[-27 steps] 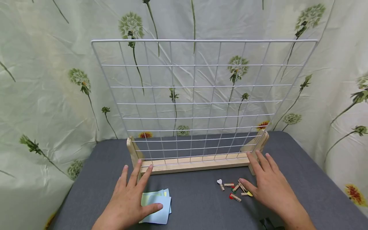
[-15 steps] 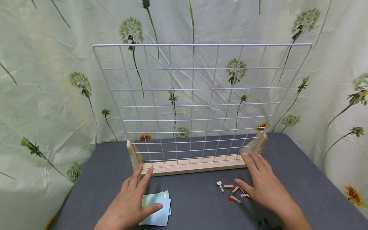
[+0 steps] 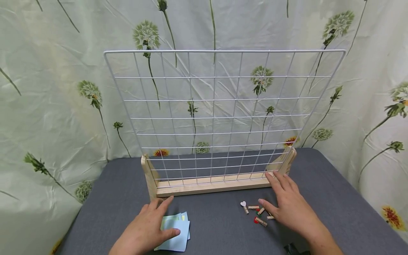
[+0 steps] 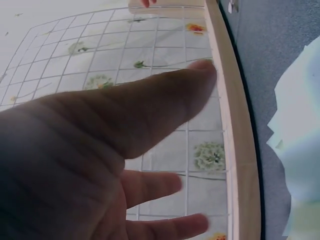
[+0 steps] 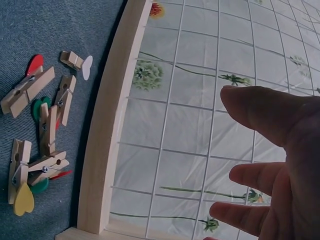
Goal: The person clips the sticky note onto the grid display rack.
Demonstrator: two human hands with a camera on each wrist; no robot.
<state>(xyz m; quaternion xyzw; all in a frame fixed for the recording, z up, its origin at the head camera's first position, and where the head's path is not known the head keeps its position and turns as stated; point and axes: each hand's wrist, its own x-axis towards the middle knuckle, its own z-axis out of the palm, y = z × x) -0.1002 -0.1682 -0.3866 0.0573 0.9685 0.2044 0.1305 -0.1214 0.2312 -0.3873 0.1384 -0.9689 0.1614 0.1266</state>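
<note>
Two bare hands [image 3: 145, 230], bare forearms, no sleeves or rings

The right hand [image 3: 288, 209] covers some of the small wooden clips [image 3: 257, 211], so their number is not clear. The left hand [image 3: 148, 228] hides part of the paper notes [image 3: 176, 232], and a dark object [image 3: 294, 249] is cut by the bottom edge.

We see a white wire grid [image 3: 223, 113] in a pale wood stand [image 3: 210, 184] on our dark grey desk [image 3: 223, 230]. Light blue and yellow-green paper notes [image 3: 176, 232] lie there, beside plain wooden pegs [image 3: 258, 212] tipped with white, red, green and yellow hearts. The curtain [image 3: 47, 88] behind is pale green, printed with green flowers on long stems.
</note>
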